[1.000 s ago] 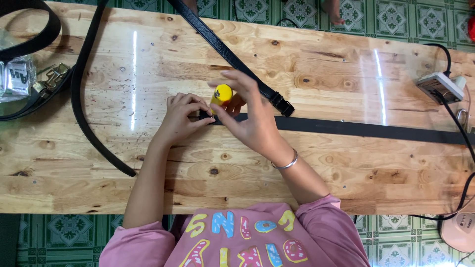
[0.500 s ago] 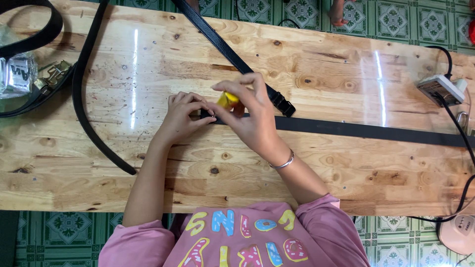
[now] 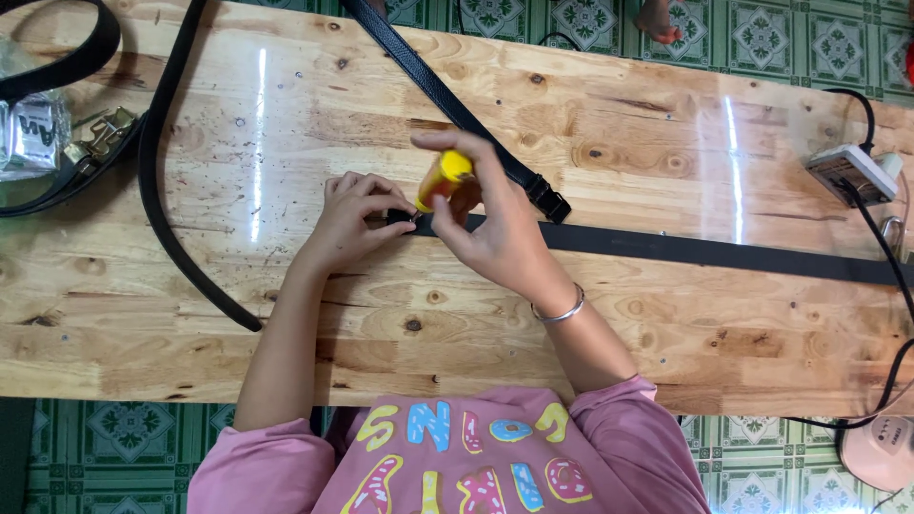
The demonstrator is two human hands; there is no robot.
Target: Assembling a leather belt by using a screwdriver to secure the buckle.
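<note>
My right hand (image 3: pixel 495 228) pinched a small yellow tube (image 3: pixel 441 179) tilted over the belt end (image 3: pixel 405 221), my left hand (image 3: pixel 350 217) fingers pressed it flat on the wooden bench (image 3: pixel 286 114), black belt (image 3: pixel 705 249) running rightward.

Small yellow-orange bottle (image 3: pixel 444 179), tilted, tip-down over black belt end (image 3: pixel 405 220), flat on tbl

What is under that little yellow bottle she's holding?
Under the yellow bottle, held by the right hand, lies the end of a flat black belt on the wooden table. The left hand pins that end; its fingers cover the very tip.
</note>
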